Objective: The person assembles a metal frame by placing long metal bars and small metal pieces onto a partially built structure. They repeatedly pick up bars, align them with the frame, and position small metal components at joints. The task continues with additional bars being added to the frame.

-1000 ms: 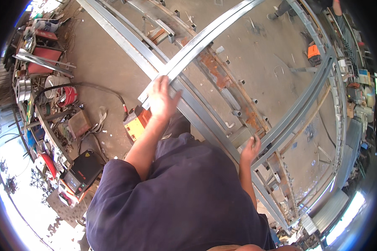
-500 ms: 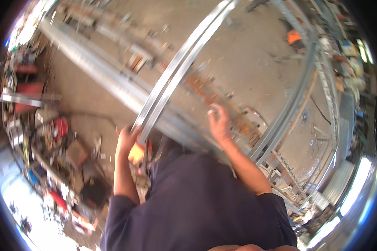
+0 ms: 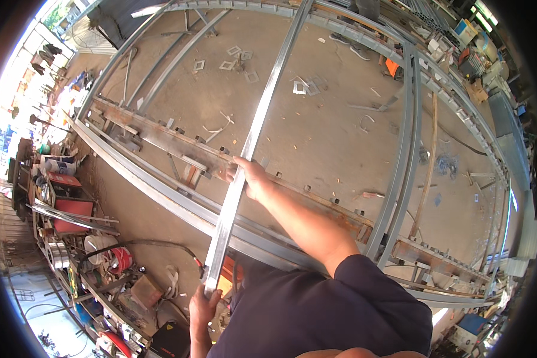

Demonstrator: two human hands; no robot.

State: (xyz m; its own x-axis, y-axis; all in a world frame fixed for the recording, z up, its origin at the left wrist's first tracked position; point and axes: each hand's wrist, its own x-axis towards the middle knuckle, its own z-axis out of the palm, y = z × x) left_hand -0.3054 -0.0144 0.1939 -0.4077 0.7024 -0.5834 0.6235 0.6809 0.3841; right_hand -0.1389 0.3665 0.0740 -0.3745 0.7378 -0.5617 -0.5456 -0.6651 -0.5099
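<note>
A long, shiny square metal tube (image 3: pixel 268 98) slants up and away from me, across the large metal frame. Its near end is in my left hand (image 3: pixel 203 309), thumb and fingers closed on it beside my body. Farther along, my right hand (image 3: pixel 252 178) is wrapped round the tube, with that arm stretched across in front of me. Beneath the tube runs a grey metal rail (image 3: pixel 155 190) close to me. Just beyond the rail lies a rusty beam (image 3: pixel 334 207) with small blocks along it. The tube's far end reaches the top edge of the view.
Two parallel grey metal bars (image 3: pixel 407 131) span the frame at right. Square metal plates (image 3: pixel 299 88) lie on the floor inside it. Another person's shoes (image 3: pixel 359 52) show at the far side near an orange object (image 3: pixel 392 67). At left are a red cabinet (image 3: pixel 73 216) and a black cable (image 3: pixel 152 241).
My right hand was free with its fingers apart; it has moved left and closed round a tube. My left hand has come lower, nearer my body. Two bars lay side by side before; one tube shows now.
</note>
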